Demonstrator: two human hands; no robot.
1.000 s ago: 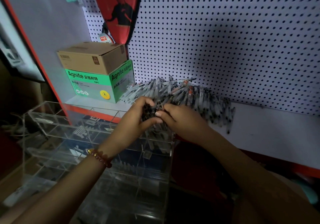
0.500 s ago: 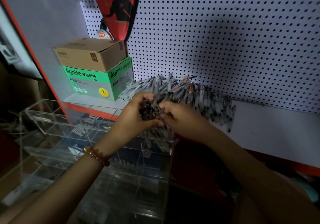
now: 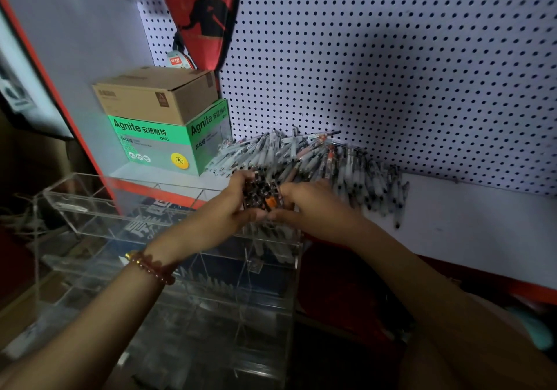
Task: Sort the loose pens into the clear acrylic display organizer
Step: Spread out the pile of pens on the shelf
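Left hand (image 3: 232,209) and right hand (image 3: 313,206) both curl round one bundle of pens (image 3: 259,192), dark ends up, over the organizer's (image 3: 99,218) back right corner. The pile of pens (image 3: 316,157) lies along the back edge of the shelf (image 3: 467,209). Judged light, stiff and slick, so grip mid-barrel; the bundle may fan out. Green box (image 3: 150,142) reads "Agnite", "deli".

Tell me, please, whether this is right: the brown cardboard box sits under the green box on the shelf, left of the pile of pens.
Not quite: in the head view the brown cardboard box sits on top of the green box, not under it. They are on the shelf, left of the pile of pens.
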